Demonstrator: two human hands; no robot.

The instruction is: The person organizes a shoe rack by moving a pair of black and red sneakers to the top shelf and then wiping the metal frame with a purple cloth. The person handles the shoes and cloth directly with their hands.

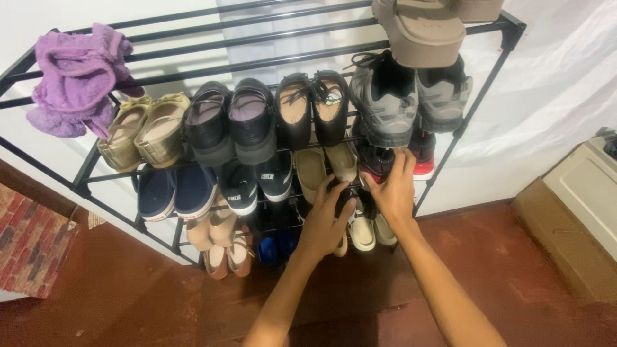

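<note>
Head view looks down on a black metal shoe rack (495,71) against a white wall, with both bare hands reaching into its third shelf.

Left hand (324,222) has its fingers curled loosely around a dark shoe (342,193) on that shelf; whether the grip is firm, I cannot tell. Right hand (393,189) is open, fingers spread and straight, its fingertips touching the red-and-black sneakers (398,157) just below the grey pair. The 2 hands are near each other but apart.

Counted from the left: 1 purple fluffy slipper pair (74,80) sits on the top shelf at the left end, and 1 tan platform sandal pair (427,26) hangs over the top shelf at the right end. The second shelf holds 4 pairs: gold flats (144,132), black shoes (231,119), black flats with tan insoles (312,106) and grey sneakers (411,99). The third shelf shows 2 navy-and-white slip-on pairs (173,193), then beige flats (324,167). On the bottom shelf, pink sandals (225,247), blue shoes (276,247) and cream shoes (369,231) are partly hidden.

Shoes fill the shelves side by side, touching. Open room lies on the red floor (514,270) in front and to the right, where a brown box (565,238) stands well apart from the rack.
</note>
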